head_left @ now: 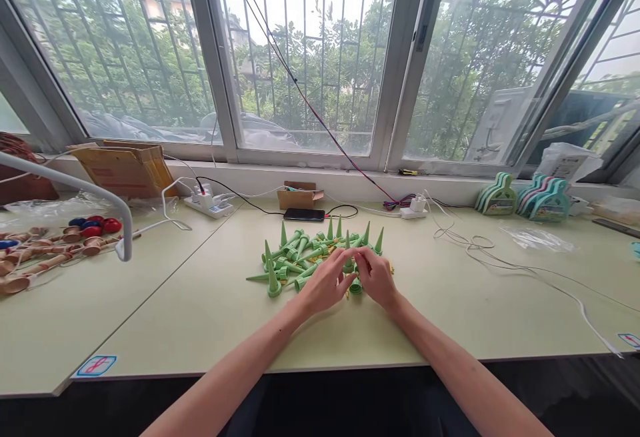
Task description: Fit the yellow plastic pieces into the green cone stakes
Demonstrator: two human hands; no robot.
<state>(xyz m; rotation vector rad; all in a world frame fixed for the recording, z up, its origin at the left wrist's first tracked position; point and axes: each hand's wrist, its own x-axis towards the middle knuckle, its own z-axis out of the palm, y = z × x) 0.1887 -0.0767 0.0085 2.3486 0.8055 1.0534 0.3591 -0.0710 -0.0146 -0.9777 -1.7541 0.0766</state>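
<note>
My left hand (327, 281) and my right hand (377, 277) come together at the right part of a pile of green plastic spikes (301, 245). Between them an upright green plastic spike (348, 265) shows, its pointed tip rising above my fingers. The fingers of both hands are bent in and closed around it, fingertips meeting; the exact contact is partly hidden. Below my right hand lies another spike with its round open end (355, 286) facing me. Small yellow pieces (392, 268) are scattered among the spikes. At the pile's front left one spike (273, 283) stands upright on its wide collar.
Behind the pile lie a black phone (304, 215) and a small open cardboard box (300, 195). Wooden toys with red and blue balls (100, 226) are at left, near a white lamp arm (107, 190). White cables (480, 245) and stacked pastel plastic pieces (543, 200) are at right.
</note>
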